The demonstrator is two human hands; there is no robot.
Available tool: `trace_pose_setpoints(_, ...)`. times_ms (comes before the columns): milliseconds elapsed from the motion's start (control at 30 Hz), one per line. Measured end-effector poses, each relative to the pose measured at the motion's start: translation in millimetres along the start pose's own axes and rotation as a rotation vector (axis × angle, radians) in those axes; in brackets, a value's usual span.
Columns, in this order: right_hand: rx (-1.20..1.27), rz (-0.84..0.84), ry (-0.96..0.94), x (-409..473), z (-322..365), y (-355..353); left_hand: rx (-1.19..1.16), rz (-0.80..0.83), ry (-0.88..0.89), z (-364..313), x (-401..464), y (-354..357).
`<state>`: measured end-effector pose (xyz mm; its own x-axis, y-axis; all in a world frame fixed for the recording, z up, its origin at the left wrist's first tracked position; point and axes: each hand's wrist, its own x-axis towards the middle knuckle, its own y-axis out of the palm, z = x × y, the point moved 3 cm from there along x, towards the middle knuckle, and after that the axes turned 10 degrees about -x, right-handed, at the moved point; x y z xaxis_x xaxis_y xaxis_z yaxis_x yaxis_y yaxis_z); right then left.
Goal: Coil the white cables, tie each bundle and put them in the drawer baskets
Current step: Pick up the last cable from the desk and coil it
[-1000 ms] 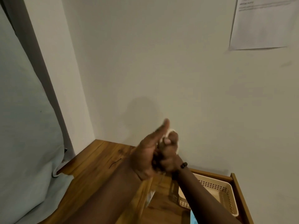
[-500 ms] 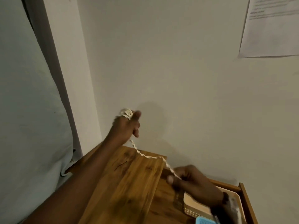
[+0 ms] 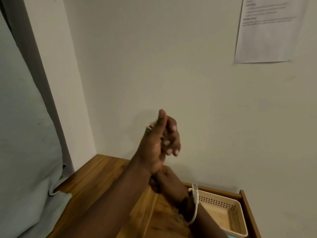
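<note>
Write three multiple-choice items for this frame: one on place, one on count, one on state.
1. Where does the beige perforated plastic basket sit?
A. On the grey cloth at the left
B. In the wooden drawer at the lower right
C. On the wall

2. How many printed paper sheets hang on the wall?
A. One
B. Two
C. Three

3. What is the left hand doing?
A. Lying flat on the wooden top
B. Reaching into the basket
C. Raised before the wall, fingers curled on the thin white cable

Answers:
1. B: the basket lies within the side walls of the drawer.
2. A: a single paper sheet shows at the upper right.
3. C: the left hand is up with white loops showing between its fingers, while the loose end of the cable trails down over the other wrist.
</note>
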<state>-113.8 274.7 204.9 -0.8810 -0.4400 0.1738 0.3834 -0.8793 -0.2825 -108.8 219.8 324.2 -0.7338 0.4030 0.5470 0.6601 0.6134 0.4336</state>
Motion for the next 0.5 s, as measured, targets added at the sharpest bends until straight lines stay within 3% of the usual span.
trace_pose_setpoints(100,0.266,0.144,0.073,-15.1,-7.6,15.0,0.208,-0.300,0.084,-6.6,13.3,-55.5)
trace_pose_setpoints(167,0.408,0.170,0.057,-25.2,3.2,-0.7,0.475,-0.358,0.010,-2.0,4.6,-88.2)
trace_pose_setpoints(233,0.507,0.186,-0.003,-33.7,10.7,-19.1,0.549,-0.392,-0.091,3.1,-4.5,-106.1)
trace_pose_setpoints(300,0.650,0.184,-0.049,-36.9,18.0,-35.3,0.406,-0.371,-0.232,8.6,-9.0,-109.8)
trace_pose_setpoints(400,1.063,0.227,-0.066,-36.0,20.9,-51.7,0.036,-0.308,-0.345,13.1,-12.3,-99.2)
trace_pose_setpoints(500,1.188,-0.009,-0.134,-33.4,19.2,-65.2,-0.060,-0.340,-0.396,19.6,-12.8,-86.6)
